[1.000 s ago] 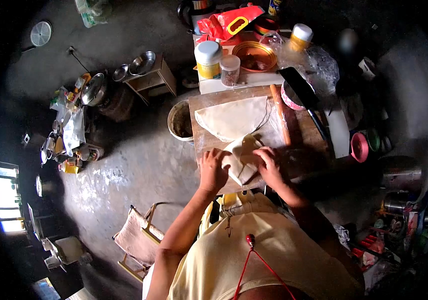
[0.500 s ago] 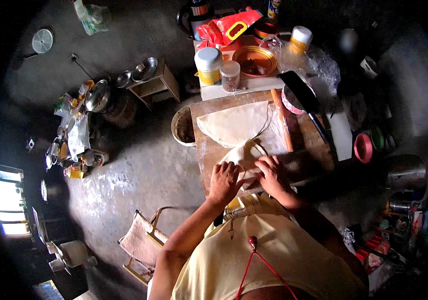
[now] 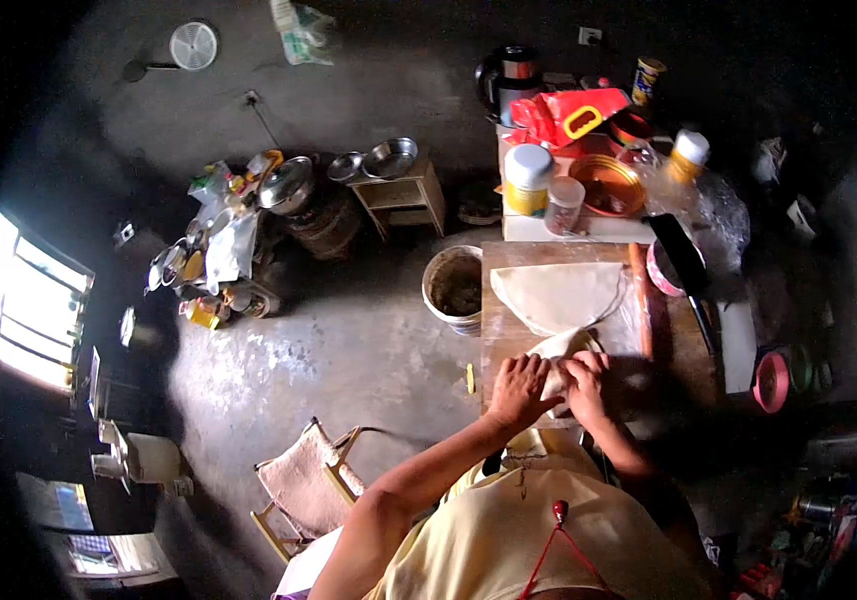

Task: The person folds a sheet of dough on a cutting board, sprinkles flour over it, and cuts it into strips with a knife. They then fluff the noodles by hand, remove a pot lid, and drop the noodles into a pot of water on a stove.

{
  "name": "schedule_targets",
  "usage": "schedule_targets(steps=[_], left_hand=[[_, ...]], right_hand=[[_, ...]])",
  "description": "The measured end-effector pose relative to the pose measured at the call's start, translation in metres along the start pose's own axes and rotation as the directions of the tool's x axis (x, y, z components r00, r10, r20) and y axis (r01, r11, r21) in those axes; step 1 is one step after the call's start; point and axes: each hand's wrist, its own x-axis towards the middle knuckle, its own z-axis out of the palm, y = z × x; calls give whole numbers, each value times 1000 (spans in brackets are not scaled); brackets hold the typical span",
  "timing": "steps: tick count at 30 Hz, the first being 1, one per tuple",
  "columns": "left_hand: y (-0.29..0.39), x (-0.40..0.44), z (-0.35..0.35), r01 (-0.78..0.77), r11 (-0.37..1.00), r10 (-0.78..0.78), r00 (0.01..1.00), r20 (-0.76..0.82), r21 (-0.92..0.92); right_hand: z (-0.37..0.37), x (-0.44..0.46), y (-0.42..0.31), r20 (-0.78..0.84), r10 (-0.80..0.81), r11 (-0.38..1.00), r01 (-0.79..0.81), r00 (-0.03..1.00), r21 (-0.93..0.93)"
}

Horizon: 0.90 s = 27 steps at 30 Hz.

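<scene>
On the wooden board (image 3: pixel 685 385) lies a thin, flat dough sheet (image 3: pixel 556 295), half-round with a straight far edge. Nearer my body is a folded piece of dough (image 3: pixel 560 347). My left hand (image 3: pixel 521 388) presses on its left side with curled fingers. My right hand (image 3: pixel 585 386) grips its right side, fingers bent over the edge, and the two thumbs are close together. Part of the folded dough is hidden under both hands. A wooden rolling pin (image 3: pixel 641 300) lies right of the flat sheet.
A black-bladed cleaver (image 3: pixel 683 260) rests across a pink-rimmed bowl (image 3: pixel 663 272). Behind the board stand a white-lidded jar (image 3: pixel 528 180), a clear tub (image 3: pixel 564 204) and an orange bowl (image 3: pixel 611 190). A bucket (image 3: pixel 451 290) is on the floor at left, with a folding chair (image 3: pixel 310 480) nearer.
The head view has turned left, so the board and hands appear farther right and lower. Both hands stay on the folded dough, now drawn closer together over it.
</scene>
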Motion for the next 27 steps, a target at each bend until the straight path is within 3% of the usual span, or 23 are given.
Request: schedule_targets(steps=[2, 4, 6, 7, 8, 11, 12, 14, 16, 17, 18, 20, 22, 25, 27], left_hand=[[-3, 0, 6, 27, 1000, -26, 998, -54, 6], [-1, 3, -1, 93, 996, -93, 995, -45, -10], [-8, 11, 11, 166, 986, -165, 986, -25, 29], [-9, 12, 3, 168, 986, -167, 983, -71, 7], [-15, 15, 6, 159, 985, -169, 969, -180, -70], [-43, 30, 16, 206, 970, -222, 968, -119, -130], [-55, 37, 15, 211, 960, -230, 969, -93, -182], [-94, 53, 47, 316, 871, -358, 933, -45, -375], [-138, 70, 79, 264, 708, -346, 938, 5, -654], [-124, 73, 44, 345, 753, -377, 924, 63, -561], [-110, 75, 5, 416, 788, -413, 904, 110, -455], [-125, 77, 23, 351, 816, -358, 931, 75, -460], [-118, 78, 15, 404, 824, -374, 915, 153, -397], [-108, 73, 4, 370, 845, -337, 929, 155, -386], [-111, 72, 9, 357, 856, -325, 934, 150, -373]], right_hand=[[7, -3, 3, 48, 70, 998, -70, 996, 0], [-3, 7, -6, 224, 136, 991, -130, 965, -41], [23, -17, 19, 320, 328, 836, -431, 889, 340], [24, -13, 23, 442, 335, 763, -515, 832, 391], [28, -10, 26, 440, 336, 765, -514, 832, 387], [33, -14, 28, 405, 278, 779, -451, 871, 435], [31, -13, 20, 387, 351, 743, -505, 852, 438], [20, -13, 2, 259, 381, 817, -454, 888, 356], [21, -20, 6, 152, 320, 913, -347, 935, 213], [15, -11, 1, 76, 167, 971, -177, 983, 160], [13, -8, 3, 74, 173, 972, -182, 982, 150], [10, -5, 6, 153, 82, 991, -64, 985, -122], [10, 8, -1, 111, 40, 986, -22, 993, -162], [1, 18, -18, 307, 28, 972, 46, 951, -232], [1, 13, -15, 345, 2, 948, 108, 938, -300]])
